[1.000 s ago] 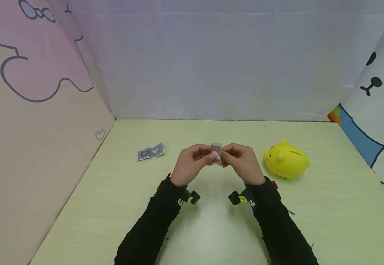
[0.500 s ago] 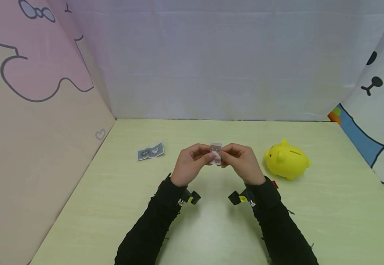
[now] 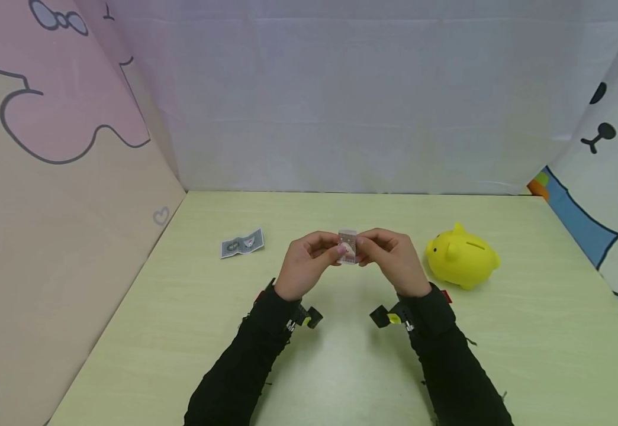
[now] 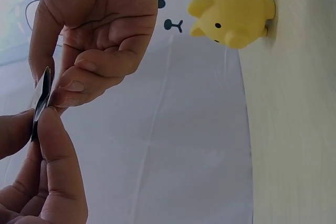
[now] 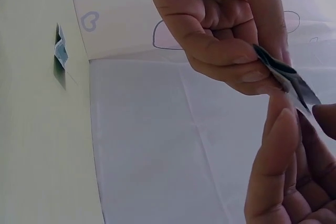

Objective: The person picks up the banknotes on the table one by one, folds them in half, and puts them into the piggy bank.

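Over the middle of the table, both hands meet at a small folded banknote [image 3: 347, 245], pinkish-grey in the head view. My left hand [image 3: 309, 263] pinches its left side, the thumb lying across its face. At the opposite edge, the thumb and curled fingers of my right hand [image 3: 391, 260] hold the note. Seen edge-on in the left wrist view, the folded banknote [image 4: 42, 95] shows layers slightly parted. The right wrist view also shows a fold in the banknote [image 5: 286, 74]. Fingers cover parts of it.
A creased blue-grey banknote [image 3: 242, 244] lies on the table [image 3: 309, 390] to the left. To the right stands a yellow piggy bank [image 3: 462, 256] with a slot along its back. A white sheet [image 3: 309, 106] hangs behind the table, with cartoon-printed panels at both sides.
My right hand has shifted slightly right and its thumb has moved up along the note's edge. My left hand stays nearly still, and the folded banknote lies flatter to view.
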Available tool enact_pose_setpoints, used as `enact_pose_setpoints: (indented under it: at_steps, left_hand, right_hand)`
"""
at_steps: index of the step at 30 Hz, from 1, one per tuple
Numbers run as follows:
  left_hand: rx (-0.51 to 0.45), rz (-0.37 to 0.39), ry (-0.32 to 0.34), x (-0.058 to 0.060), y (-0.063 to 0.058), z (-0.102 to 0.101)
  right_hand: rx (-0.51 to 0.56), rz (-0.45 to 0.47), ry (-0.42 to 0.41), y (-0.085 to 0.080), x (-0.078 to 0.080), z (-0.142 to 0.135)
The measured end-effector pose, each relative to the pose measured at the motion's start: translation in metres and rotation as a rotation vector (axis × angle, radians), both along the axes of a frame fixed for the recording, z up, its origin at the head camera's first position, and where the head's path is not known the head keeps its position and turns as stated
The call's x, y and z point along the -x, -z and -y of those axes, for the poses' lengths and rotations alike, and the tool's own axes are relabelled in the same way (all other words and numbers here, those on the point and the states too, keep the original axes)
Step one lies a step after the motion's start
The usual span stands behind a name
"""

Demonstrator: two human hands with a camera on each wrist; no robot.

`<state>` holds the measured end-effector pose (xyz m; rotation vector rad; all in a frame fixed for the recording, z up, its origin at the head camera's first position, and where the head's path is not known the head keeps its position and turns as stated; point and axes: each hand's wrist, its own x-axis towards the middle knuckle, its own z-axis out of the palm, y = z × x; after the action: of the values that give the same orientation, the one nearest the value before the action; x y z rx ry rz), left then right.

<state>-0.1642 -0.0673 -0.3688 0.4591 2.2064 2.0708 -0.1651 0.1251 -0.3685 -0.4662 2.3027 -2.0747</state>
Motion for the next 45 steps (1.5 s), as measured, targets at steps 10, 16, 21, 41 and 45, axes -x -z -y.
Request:
enact_pose_setpoints:
  at_steps: [10,16,21,41,45]
  left_hand:
    - [0.024,-0.028,-0.018,-0.0012,-0.0004,-0.0004]
    - [0.048,-0.039,-0.021,0.0003,0.0034,-0.0006]
    - [0.059,-0.053,-0.022,-0.0008,0.0035,-0.0007]
    - [0.032,-0.072,-0.002,-0.0019,0.0033,-0.001]
    - [-0.006,-0.06,0.022,-0.0008,0.0034,0.0]
  right_hand:
    - [-0.006,-0.014,0.016,-0.0028,-0.0029,0.0022]
    - [-0.026,-0.028,0.036,-0.0029,-0.004,0.0045]
    - [-0.015,-0.019,0.046,-0.0011,-0.0034,0.005]
    - [-0.041,-0.034,0.087,0.0005,-0.0025,0.006]
    - [-0.024,-0.054,0.12,0.0009,-0.0017,0.0041]
